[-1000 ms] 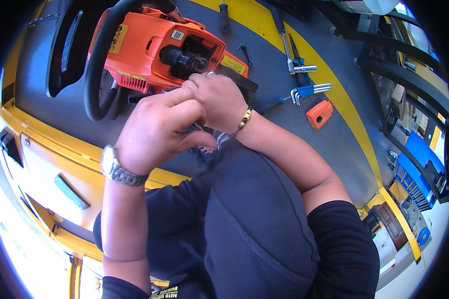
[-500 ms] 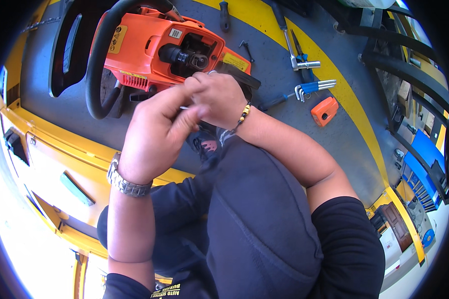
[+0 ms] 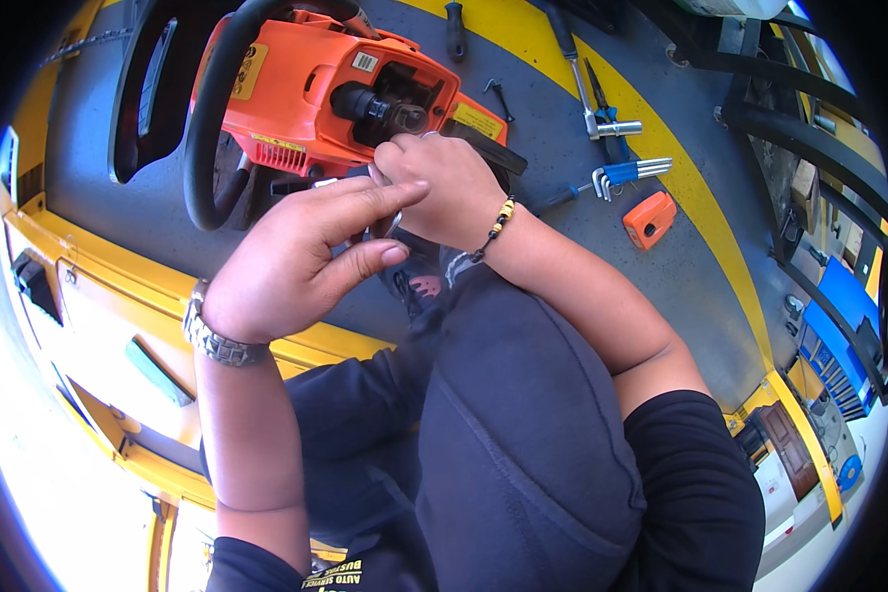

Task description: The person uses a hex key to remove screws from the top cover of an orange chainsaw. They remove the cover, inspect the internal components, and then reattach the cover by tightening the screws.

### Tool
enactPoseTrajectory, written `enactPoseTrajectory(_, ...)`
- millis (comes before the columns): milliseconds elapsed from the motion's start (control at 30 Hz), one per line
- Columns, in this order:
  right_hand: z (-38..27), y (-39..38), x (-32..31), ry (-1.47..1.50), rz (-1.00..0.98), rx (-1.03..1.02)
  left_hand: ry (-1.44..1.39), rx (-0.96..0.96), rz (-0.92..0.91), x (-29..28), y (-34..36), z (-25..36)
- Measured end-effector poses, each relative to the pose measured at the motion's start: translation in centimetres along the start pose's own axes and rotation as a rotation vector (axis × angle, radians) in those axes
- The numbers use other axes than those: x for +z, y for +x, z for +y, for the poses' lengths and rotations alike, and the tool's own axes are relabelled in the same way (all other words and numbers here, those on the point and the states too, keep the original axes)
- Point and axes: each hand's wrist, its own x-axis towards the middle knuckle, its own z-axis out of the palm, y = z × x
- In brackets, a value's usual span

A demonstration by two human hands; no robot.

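Orange chainsaw [image 3: 296,99]: lay on a grey surface [image 3: 681,326], a dark cylindrical fitting [image 3: 358,102] exposed in its upper recess.

Left hand [image 3: 286,252]: on the chainsaw's near side; fingers stretched over the other hand, thumb standing apart below. Half a second earlier, fingers and thumb curled closer together; the wider gap suggested a looser left-hand hold at the small work between the hands.

Right hand [image 3: 444,187]: just before the chainsaw's recess; fingers curled, their grip, if any, hidden.

Socket wrench [image 3: 592,122]: right of the chainsaw, well apart.

Hex key set [image 3: 622,175], blue holder: right of the chainsaw, nearer the person than the wrench.

Orange cover piece [image 3: 649,221]: right of the chainsaw, just beside the keys.

Shiny metal piece [image 3: 395,223]: near side of the chainsaw, between left thumb and fingers; kind unclear.
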Motion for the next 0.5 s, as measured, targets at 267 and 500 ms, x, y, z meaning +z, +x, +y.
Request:
enactPoseTrajectory(267, 0.2, -0.2, 0.3, -0.074, 0.102, -0.047, 0.123, -0.111, 0.405, 3.0, 2.0, 0.4)
enactPoseTrajectory(500, 0.6, -0.7, 0.5, -0.077, 0.111, -0.06, -0.731, -0.335, 0.272, 3.5, 1.1, 1.1)
